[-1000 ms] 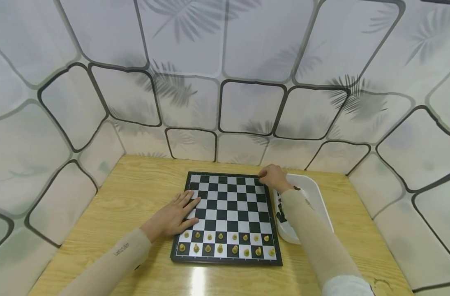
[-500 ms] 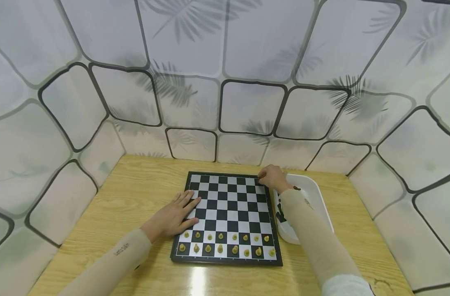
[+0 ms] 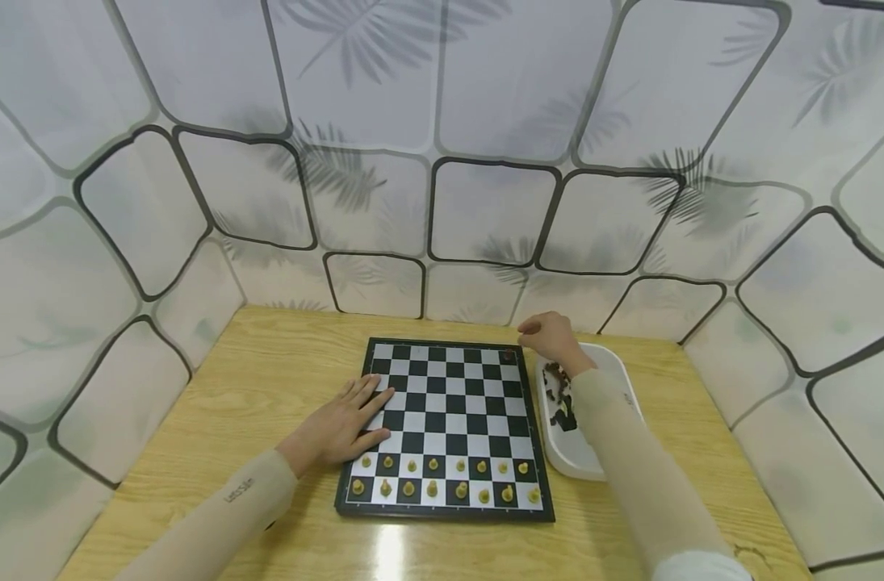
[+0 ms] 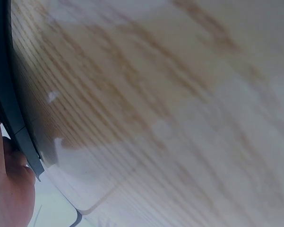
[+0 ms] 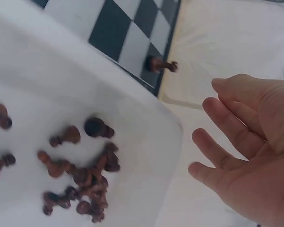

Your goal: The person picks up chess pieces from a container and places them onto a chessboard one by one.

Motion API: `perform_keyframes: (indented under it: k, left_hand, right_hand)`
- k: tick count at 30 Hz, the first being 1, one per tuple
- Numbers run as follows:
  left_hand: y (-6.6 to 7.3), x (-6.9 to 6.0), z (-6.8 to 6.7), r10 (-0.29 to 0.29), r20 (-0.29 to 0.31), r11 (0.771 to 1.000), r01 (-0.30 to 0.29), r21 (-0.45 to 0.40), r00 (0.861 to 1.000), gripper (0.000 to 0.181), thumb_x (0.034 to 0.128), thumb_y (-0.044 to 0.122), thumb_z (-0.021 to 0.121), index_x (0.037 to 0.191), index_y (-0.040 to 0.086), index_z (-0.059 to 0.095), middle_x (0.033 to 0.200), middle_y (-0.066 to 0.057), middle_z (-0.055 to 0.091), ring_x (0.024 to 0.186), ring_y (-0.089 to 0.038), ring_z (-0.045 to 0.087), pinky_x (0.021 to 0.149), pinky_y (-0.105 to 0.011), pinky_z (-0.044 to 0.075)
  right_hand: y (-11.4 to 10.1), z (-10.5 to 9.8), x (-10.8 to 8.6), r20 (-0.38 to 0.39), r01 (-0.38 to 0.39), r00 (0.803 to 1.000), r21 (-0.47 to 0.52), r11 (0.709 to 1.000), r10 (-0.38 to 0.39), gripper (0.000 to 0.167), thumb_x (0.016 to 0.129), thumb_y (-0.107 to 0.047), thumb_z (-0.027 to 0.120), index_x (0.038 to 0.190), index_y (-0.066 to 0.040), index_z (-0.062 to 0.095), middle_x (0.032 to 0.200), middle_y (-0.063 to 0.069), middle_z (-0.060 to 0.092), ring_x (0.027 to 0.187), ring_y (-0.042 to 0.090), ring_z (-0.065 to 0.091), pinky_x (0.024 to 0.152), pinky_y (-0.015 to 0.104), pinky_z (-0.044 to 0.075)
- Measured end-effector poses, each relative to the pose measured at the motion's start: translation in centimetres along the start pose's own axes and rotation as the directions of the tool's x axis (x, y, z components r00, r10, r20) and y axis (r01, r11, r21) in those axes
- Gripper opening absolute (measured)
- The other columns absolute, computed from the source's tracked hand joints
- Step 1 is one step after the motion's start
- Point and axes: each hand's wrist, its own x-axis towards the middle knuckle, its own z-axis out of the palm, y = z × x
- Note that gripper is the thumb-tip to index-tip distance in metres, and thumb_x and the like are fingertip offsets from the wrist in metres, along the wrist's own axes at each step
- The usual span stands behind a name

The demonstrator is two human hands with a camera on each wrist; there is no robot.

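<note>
A black-and-white chessboard [image 3: 436, 399] lies on the wooden table. My left hand [image 3: 342, 421] rests flat on its left edge, fingers spread; the left wrist view catches only part of that hand [image 4: 13, 194] beside the board's rim [image 4: 12, 101]. Yellowish chess pieces [image 3: 432, 487] stand in two rows along the near side. On the far right corner square stands one dark brown chess piece [image 5: 160, 64]. My right hand [image 3: 550, 335] hovers just right of that corner, its fingers relaxed and holding nothing.
To the board's right sits a white tray [image 3: 583, 464], under my right forearm. Several dark brown chess pieces [image 5: 92, 182] lie loose in it. A patterned cloth wall [image 3: 383, 202] rises behind the table [image 3: 267, 347] and at both sides.
My right hand has let go of the dark brown chess piece at the far right corner and drawn back slightly to the right. The left hand has stayed put.
</note>
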Motion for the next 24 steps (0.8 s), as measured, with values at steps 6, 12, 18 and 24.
perform_keyframes:
  k: [6, 12, 18, 24]
  left_hand:
    - [-0.2, 0.0, 0.1, -0.001, -0.01, 1.0, 0.001, 0.019, 1.0, 0.078, 0.1085, 0.062, 0.039, 0.169, 0.015, 0.027, 0.174, -0.023, 0.02, 0.162, -0.041, 0.021, 0.133, -0.053, 0.021]
    - [-0.1, -0.1, 0.0, 0.005, -0.015, 1.0, -0.004, 0.016, 1.0, 0.077, 0.1087, 0.061, 0.04, 0.168, 0.014, 0.028, 0.174, -0.024, 0.021, 0.162, -0.042, 0.021, 0.133, -0.054, 0.021]
    - [0.1, -0.2, -0.1, 0.0, -0.012, 1.0, 0.001, 0.018, 1.0, 0.077, 0.1088, 0.061, 0.04, 0.168, 0.014, 0.028, 0.174, -0.023, 0.021, 0.162, -0.041, 0.021, 0.133, -0.053, 0.021]
    - [0.3, -0.2, -0.1, -0.002, -0.016, 1.0, 0.003, 0.025, 1.0, 0.076, 0.1088, 0.061, 0.04, 0.168, 0.014, 0.028, 0.174, -0.023, 0.022, 0.162, -0.041, 0.022, 0.133, -0.053, 0.021]
  right_hand:
    - [1.3, -1.3, -1.3, -0.022, -0.016, 1.0, 0.046, 0.999, 0.018, 0.039, 0.103, -0.023, 0.064, 0.132, 0.003, 0.07, 0.131, 0.025, 0.071, 0.123, 0.043, 0.066, 0.104, 0.058, 0.056]
    - [3.3, -1.7, -2.5, -0.033, -0.018, 0.999, 0.03, 0.999, 0.019, 0.039, 0.105, -0.023, 0.064, 0.133, 0.003, 0.069, 0.13, 0.025, 0.072, 0.121, 0.044, 0.067, 0.103, 0.058, 0.056]
    - [4.7, -1.9, -3.3, -0.07, -0.017, 0.997, 0.021, 1.0, 0.018, 0.038, 0.104, -0.023, 0.066, 0.129, 0.004, 0.071, 0.126, 0.026, 0.073, 0.117, 0.044, 0.068, 0.1, 0.058, 0.057]
    - [6.2, -2.0, -4.0, -0.081, -0.054, 0.995, 0.034, 0.998, 0.056, 0.037, 0.103, -0.023, 0.066, 0.127, 0.005, 0.071, 0.127, 0.027, 0.072, 0.116, 0.045, 0.068, 0.099, 0.056, 0.058]
